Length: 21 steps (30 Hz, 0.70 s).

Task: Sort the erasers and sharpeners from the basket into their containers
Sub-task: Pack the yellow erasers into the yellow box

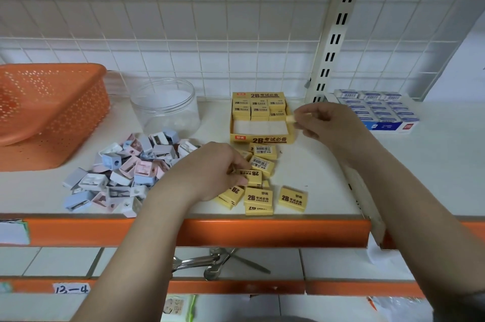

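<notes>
Several loose yellow 2B erasers (291, 198) lie near the shelf's front edge. My left hand (210, 172) rests on that pile, fingers closed around one yellow eraser (253, 176). My right hand (322, 119) hovers just right of the yellow eraser box (258, 139), pinching another yellow eraser (290, 118) at its fingertips. The box holds two rows of erasers at its back; its front half is bare. A heap of pastel blue, pink and white sharpeners (126, 174) lies to the left. Behind them stands a clear plastic jar (165, 109).
An orange perforated basket (49, 109) sits tipped at the far left. A box of blue-and-white erasers (380, 111) stands at the right, beyond a slotted shelf upright (333, 41). Wire grid backs the shelf. Metal spoons (210, 261) lie on the lower shelf.
</notes>
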{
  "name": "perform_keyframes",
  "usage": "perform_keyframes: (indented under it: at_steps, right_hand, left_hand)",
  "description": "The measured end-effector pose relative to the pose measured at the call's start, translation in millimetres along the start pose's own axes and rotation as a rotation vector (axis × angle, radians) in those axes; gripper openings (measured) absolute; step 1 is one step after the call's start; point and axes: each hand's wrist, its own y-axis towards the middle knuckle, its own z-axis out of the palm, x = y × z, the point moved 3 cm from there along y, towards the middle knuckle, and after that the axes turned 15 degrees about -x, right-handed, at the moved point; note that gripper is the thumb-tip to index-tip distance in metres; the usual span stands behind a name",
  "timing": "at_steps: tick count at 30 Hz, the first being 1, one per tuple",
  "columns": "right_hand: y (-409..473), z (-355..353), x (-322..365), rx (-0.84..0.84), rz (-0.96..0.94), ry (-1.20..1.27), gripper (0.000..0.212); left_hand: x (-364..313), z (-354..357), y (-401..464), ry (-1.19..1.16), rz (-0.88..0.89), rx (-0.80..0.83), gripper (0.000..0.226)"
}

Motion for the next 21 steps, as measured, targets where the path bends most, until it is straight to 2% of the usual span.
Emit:
perform_keyframes:
  at_steps: [2,5,7,9,12,15,21]
  right_hand:
    - [15.3,2.3,0.8,-0.023,0.016,-0.022,0.01]
    - [39.8,7.7,0.7,-0.024,-0.048,-0.155,0.005]
    - [53.2,11.3,-0.2,-0.02,-0.055,-0.239,0.025]
    - [64.3,16.1,2.9,-0.01,-0.092,-0.313,0.024]
    - [76.3,26.4,7.4,0.066,-0.175,-0.348,0.015]
    - [88.7,35.3,7.7,0.124,-0.228,-0.385,0.014]
    - [98.8,53.8,7.4,0.413,-0.458,-0.853,0.036]
  left_hand:
    - [0.7,-1.6,-0.2,-0.012,0.025,-0.043,0.037]
    - [3.6,-7.7,-0.8,-0.069,0.015,-0.107,0.033]
    - [8.2,-10.8,0.9,-0.151,-0.017,-0.139,0.03]
    - [11.9,-13.4,3.2,-0.245,-0.028,-0.171,0.024]
    - [14.6,-18.0,6.8,-0.31,0.005,-0.229,0.019]
    - [17.2,-21.9,12.5,-0.308,0.026,-0.289,0.024]
    - [20.2,-20.0,22.3,-0.33,0.032,-0.348,0.024]
